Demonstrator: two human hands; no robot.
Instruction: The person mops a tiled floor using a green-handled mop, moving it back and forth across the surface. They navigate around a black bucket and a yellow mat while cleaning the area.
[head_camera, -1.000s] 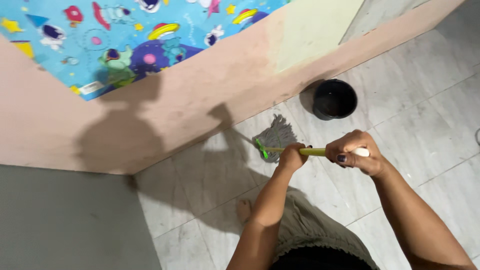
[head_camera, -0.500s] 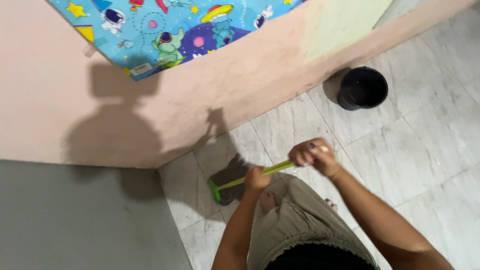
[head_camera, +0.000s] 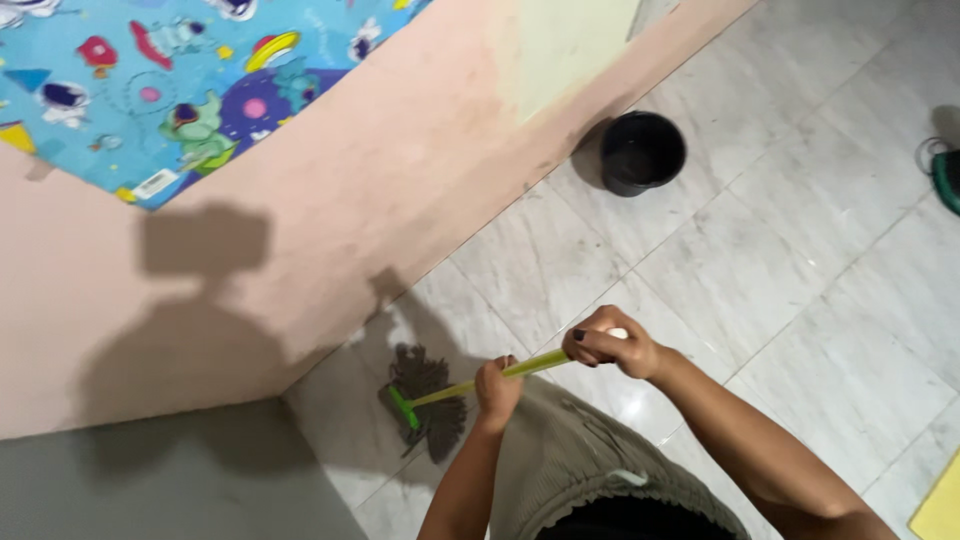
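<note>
Head view, left hand: the left hand (head_camera: 497, 385) is lower on the mop handle (head_camera: 480, 380), fingers closed fully round it, knuckles up. Sitting nearer the mop head, it looks to be the hand that steers and presses.

Head view, right hand: the right hand (head_camera: 605, 348) wraps the upper end of the handle, fingers curled shut with dark-painted nails showing; a pale tip of the handle pokes out past the fist. Held at the top, this grip probably supplies the push and pull.

Head view, mop: a thin yellow-green stick slanting down and left from the hands to a bright green clamp, below which the mop head (head_camera: 428, 398), a clump of grey, stringy strands, lies spread flat on the floor (head_camera: 760, 260). It sits just beside the foot of the pink wall (head_camera: 330, 230), in the corner where a grey surface (head_camera: 150, 480) begins.

Head view, why so low: the slant of the handle keeps the strands flat on the tiles, close to the person's legs in beige ribbed trousers (head_camera: 570, 460).

Head view, surroundings: a black bucket (head_camera: 642, 152) stands against the wall, well apart from the mop. A blue sheet with cartoon space figures (head_camera: 170, 80) hangs on the wall. A dark green thing (head_camera: 945, 175) is cut off at the right edge; what it is cannot be told.
</note>
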